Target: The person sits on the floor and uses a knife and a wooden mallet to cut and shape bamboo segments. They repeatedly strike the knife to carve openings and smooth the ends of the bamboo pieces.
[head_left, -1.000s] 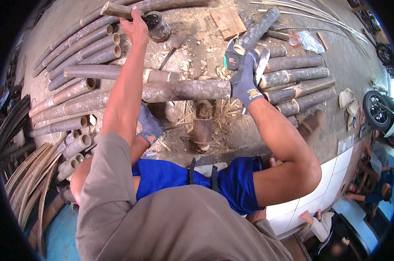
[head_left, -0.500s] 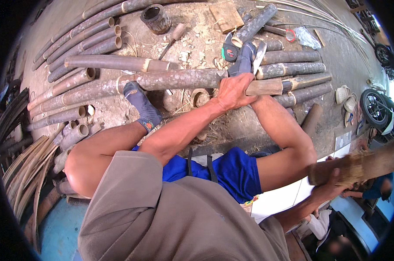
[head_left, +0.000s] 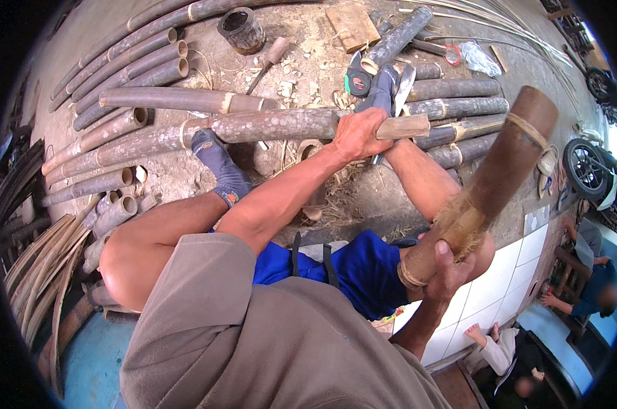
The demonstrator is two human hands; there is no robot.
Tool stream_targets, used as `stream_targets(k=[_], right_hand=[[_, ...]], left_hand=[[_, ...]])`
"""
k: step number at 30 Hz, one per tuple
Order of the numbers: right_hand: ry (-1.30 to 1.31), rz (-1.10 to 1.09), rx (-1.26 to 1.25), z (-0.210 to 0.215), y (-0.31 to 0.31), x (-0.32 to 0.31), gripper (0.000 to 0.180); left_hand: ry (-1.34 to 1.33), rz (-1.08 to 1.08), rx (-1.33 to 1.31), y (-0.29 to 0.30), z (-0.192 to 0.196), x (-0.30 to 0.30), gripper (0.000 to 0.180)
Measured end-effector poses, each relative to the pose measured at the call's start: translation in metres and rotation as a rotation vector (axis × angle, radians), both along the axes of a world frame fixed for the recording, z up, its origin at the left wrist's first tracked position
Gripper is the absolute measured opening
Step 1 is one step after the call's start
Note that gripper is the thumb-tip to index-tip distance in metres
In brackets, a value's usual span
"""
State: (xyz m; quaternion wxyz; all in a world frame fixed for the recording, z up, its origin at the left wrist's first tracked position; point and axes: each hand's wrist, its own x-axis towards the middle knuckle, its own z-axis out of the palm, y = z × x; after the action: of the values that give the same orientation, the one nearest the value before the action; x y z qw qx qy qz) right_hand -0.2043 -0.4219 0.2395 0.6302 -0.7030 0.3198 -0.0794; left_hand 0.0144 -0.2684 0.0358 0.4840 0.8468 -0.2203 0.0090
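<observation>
My left hand is closed round a tool with a squared wooden handle, by the right end of a long mottled bamboo pole. The working end of that tool is hidden by the fingers. In my right hand is a thick bamboo club, gripped below its frayed, fibrous middle. It slants up to the right over my bent right knee, its far end raised. My left foot presses against the pole. Beside my right foot lies a metal blade.
Cut bamboo lengths lie to the right and at the left. A tape measure, a dark pot, a wooden-handled tool and a board sit ahead. Split strips fill the lower left. People and a motorbike wheel are at the right.
My right hand has swung the bamboo club from far right inward and upright over my right knee. My left hand has shifted slightly left with the wooden-handled tool.
</observation>
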Motion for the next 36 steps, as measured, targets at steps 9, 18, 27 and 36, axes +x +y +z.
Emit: stream_targets(k=[9,18,27,36], right_hand=[[-0.022,-0.045,-0.081,-0.022,-0.002,-0.001,0.085],[0.034,-0.178,-0.45,-0.068,-0.001,0.059,0.049],[-0.425,-0.204,0.043,0.024,-0.107,0.072,0.039],[0.238,0.182,-0.502,-0.036,-0.052,0.025,0.065]], left_hand=[[-0.012,0.0,-0.026,0.001,0.0,0.003,0.036],[0.025,0.076,-0.008,-0.007,-0.002,0.008,0.046],[-0.032,0.105,0.079,-0.005,-0.008,0.01,0.055],[0.074,0.062,0.074,0.007,-0.011,0.003,0.056]])
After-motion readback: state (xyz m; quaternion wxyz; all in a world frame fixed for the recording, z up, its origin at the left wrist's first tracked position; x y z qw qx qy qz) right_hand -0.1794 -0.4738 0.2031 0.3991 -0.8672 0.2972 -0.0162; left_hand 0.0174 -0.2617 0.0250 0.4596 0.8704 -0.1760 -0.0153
